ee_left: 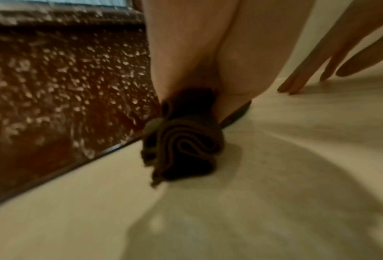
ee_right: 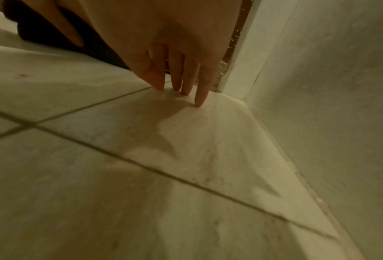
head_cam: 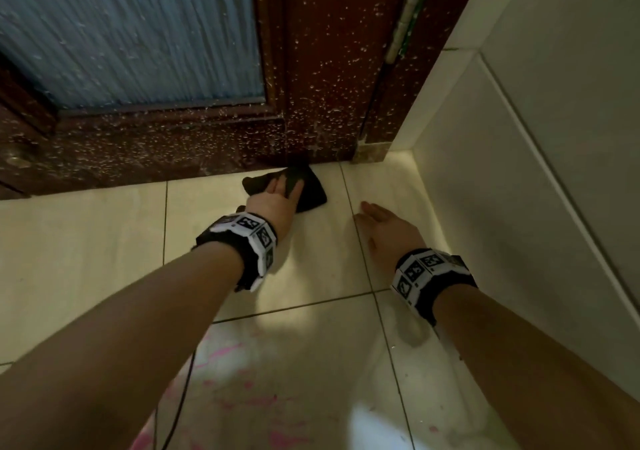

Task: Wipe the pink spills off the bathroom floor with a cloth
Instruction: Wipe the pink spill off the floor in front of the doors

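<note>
A dark cloth (head_cam: 313,195) lies on the pale floor tiles right at the foot of the door, bunched into folds (ee_left: 181,146) under my left hand (head_cam: 288,186). That hand holds the cloth down against the floor, with a fold gathered between thumb and fingers. To its right my right hand (head_cam: 372,212) rests on the tile with straight fingers, their tips touching the floor (ee_right: 181,89) near the corner, and holds nothing. Pink spills (head_cam: 225,351) streak the tile near me, under my left forearm, with more pink (head_cam: 280,439) at the bottom edge.
A dark red wooden door (head_cam: 322,68) with a frosted glass pane, speckled with white drops, closes off the far side. A pale tiled wall (head_cam: 519,172) runs along the right. A thin black cable (head_cam: 181,394) hangs below my left arm.
</note>
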`<state>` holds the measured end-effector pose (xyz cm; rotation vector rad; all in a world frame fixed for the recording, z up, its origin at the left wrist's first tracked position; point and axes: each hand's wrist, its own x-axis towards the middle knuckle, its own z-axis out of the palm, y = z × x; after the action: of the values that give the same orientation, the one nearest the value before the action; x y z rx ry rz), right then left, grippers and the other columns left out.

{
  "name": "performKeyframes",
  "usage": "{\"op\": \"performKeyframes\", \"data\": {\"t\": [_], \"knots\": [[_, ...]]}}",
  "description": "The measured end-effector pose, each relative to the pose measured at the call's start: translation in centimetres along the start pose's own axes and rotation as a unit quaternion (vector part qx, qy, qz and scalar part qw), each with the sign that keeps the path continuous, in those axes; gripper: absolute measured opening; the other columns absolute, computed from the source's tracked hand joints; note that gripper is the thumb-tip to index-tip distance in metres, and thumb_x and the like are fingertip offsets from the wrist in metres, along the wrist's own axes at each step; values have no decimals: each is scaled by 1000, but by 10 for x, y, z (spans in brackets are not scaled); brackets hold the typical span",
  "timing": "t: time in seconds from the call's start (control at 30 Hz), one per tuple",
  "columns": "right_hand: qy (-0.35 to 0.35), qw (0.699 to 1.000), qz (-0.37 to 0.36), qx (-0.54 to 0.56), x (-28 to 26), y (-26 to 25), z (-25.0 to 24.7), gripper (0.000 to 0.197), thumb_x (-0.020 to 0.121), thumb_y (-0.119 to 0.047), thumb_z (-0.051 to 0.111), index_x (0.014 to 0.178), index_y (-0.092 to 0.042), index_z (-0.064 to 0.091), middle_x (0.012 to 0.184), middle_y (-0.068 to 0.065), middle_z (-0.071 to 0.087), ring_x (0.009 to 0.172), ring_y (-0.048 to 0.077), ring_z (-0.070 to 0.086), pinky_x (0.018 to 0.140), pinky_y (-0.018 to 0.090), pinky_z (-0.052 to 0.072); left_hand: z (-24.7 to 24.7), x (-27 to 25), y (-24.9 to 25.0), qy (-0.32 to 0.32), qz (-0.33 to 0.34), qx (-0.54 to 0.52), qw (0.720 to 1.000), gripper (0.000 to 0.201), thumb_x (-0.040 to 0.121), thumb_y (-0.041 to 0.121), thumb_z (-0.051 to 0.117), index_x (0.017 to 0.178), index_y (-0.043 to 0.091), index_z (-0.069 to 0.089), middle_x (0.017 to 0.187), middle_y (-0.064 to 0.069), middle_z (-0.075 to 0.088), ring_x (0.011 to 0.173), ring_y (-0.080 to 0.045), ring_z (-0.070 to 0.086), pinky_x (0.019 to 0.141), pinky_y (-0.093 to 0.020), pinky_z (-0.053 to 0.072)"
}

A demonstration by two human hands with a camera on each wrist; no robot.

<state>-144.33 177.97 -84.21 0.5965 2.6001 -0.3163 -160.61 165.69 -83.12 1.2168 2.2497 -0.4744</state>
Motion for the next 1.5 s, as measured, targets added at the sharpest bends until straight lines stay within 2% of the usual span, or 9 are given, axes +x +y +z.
{"op": "performKeyframes", "data": {"t": [0.33, 0.5, 0.6, 0.67, 0.87, 1.13, 1.23, 1.33, 1.5], "knots": [[33, 998, 23, 41, -11, 4, -4, 55, 96, -9, 40, 148, -19, 27, 158, -1, 10, 142, 18, 19, 112, 27, 25, 40, -62, 42, -54, 160, 114, 979, 78, 97, 6, 40, 149, 18, -16, 156, -17, -14, 146, -29, -1, 103, -43, 35], [45, 999, -7, 18, -20, -2, 7, 50, 96, -11, 40, 146, -18, 33, 157, 2, 17, 141, 17, 24, 109, 26, 30, 45, -74, 30, -85, 223, -25, 971, 69, 99, 27, 46, 151, 33, 0, 159, 0, -5, 145, -19, 9, 112, -33, 24], [99, 990, -98, 37, -31, -20, 12, 48, 88, -26, 46, 133, -13, 52, 142, 15, 44, 125, 31, 50, 99, 38, 43, 32, -82, -1, 4, 181, -275, 944, 48, 98, 29, 47, 144, 33, 35, 150, 4, 35, 134, -13, 37, 107, -19, 25], [63, 980, -187, 14, -35, -37, 17, 51, 81, -41, 45, 124, -18, 61, 128, 14, 58, 107, 34, 62, 84, 44, 52, 29, -77, -23, 108, 115, -270, 950, 47, 98, 11, 44, 142, 25, 40, 144, -3, 46, 130, -17, 43, 105, -23, 30], [-52, 952, -255, -162, -30, -75, 20, 59, 100, -33, 37, 149, -38, 6, 158, 7, 6, 141, 30, 14, 107, 48, 26, 47, -54, -61, -57, 15, -67, 996, 109, 81, 29, 71, 150, 22, -13, 156, -2, -22, 145, -17, -13, 118, -34, 9], [-43, 954, -255, -151, -33, -88, 20, 55, 100, -19, 37, 150, -22, 16, 149, 15, 24, 136, 31, 25, 98, 43, 38, 47, -45, -55, -92, -14, -101, 991, 126, 68, 31, 83, 150, 25, -13, 155, -1, -26, 144, -20, -17, 119, -40, 11], [33, 982, -181, -34, -28, -76, 7, 56, 96, -18, 45, 148, -23, 25, 146, 10, 31, 132, 27, 32, 103, 35, 34, 44, -45, -55, -98, -14, -106, 989, 126, 67, 28, 84, 151, 23, -10, 155, -1, -24, 145, -20, -16, 119, -39, 14], [129, 989, 33, 62, -4, -46, -18, 58, 89, -14, 56, 143, -20, 37, 138, 11, 41, 126, 29, 40, 104, 34, 34, 46, -45, -54, -91, -16, -98, 991, 126, 67, 30, 84, 151, 23, -10, 155, -1, -24, 145, -19, -15, 119, -38, 15], [161, 918, 303, 200, 21, 12, -53, 43, 92, -11, 54, 133, -2, 44, 135, 20, 44, 121, 34, 46, 96, 36, 40, 46, -42, -52, -100, -22, -81, 991, 128, 66, 32, 84, 150, 23, -13, 154, -2, -27, 144, -19, -16, 118, -38, 15]]}}
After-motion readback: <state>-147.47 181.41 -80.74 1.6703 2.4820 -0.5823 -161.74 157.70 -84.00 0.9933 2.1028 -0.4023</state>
